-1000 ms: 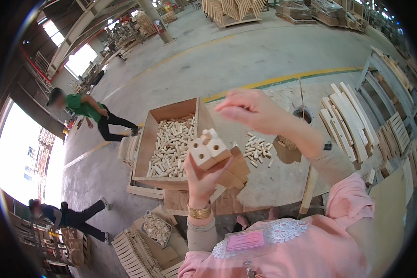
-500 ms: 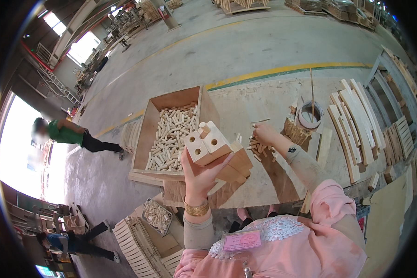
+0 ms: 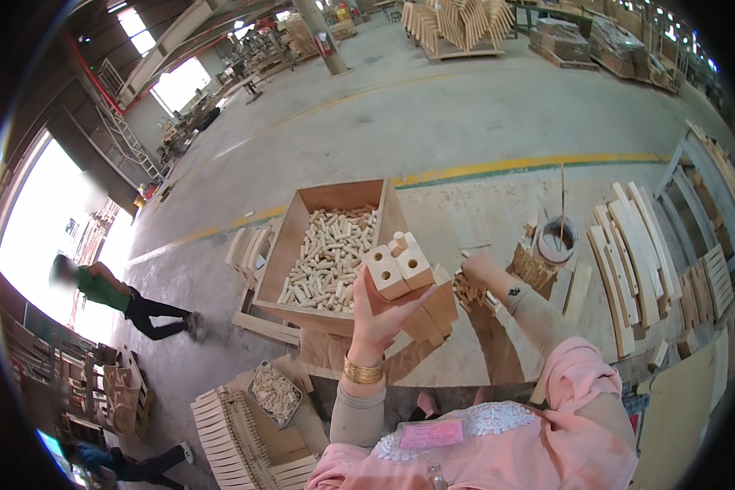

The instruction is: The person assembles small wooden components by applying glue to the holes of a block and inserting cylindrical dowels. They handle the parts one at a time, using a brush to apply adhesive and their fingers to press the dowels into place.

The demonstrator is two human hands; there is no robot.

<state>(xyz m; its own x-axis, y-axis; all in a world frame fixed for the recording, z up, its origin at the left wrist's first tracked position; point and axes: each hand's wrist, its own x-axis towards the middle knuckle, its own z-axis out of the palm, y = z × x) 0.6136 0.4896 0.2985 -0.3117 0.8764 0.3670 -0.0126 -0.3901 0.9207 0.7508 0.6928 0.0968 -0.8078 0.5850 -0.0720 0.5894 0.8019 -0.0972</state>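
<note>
My left hand (image 3: 374, 321) is closed around pale square-ended wooden blocks (image 3: 398, 268), held side by side with their drilled ends up. Three round holes show in those ends, and a short wooden dowel (image 3: 398, 240) sticks up from the far side. My right hand (image 3: 483, 271) is at a small pile of dowels (image 3: 470, 291) on the worktable (image 3: 498, 369). Its fingers are closed together, with a pale dowel end (image 3: 465, 254) showing at the fingertips. More wooden blocks (image 3: 438, 310) lie on the table behind my left hand.
A wooden box (image 3: 392, 214) of loose dowels stands left of my hands. A pot (image 3: 557, 238) with an upright stick sits on a wood stump (image 3: 533, 269) at right. Curved slats (image 3: 629, 269) lie beyond it. A person in green (image 3: 104, 287) walks at far left.
The view has shifted, so the table sits lower and farther right. My left hand still holds the blocks, and my right stays by the dowel pile. The person in green has taken a step.
</note>
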